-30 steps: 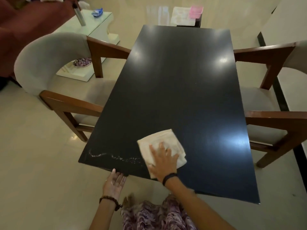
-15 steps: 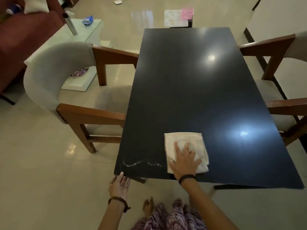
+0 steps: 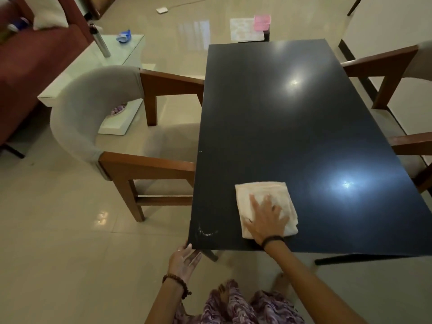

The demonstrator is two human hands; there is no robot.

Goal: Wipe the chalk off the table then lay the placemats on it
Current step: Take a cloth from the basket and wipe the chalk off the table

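The right hand (image 3: 265, 218) lies flat with fingers spread on a folded cream cloth (image 3: 264, 202), pressing it onto the black bench (image 3: 292, 127) near the near edge. A faint smear of chalk (image 3: 207, 232) remains at the near left corner, just left of the cloth and apart from it. The left hand (image 3: 184, 258) is held palm up with fingers straight, its fingertips touching the bench's edge just below that corner. Past the far end of the bench, pale placemats (image 3: 244, 29) lie stacked on a low stand, a pink item (image 3: 262, 21) on top. Armchairs (image 3: 105, 108) stand on either side.
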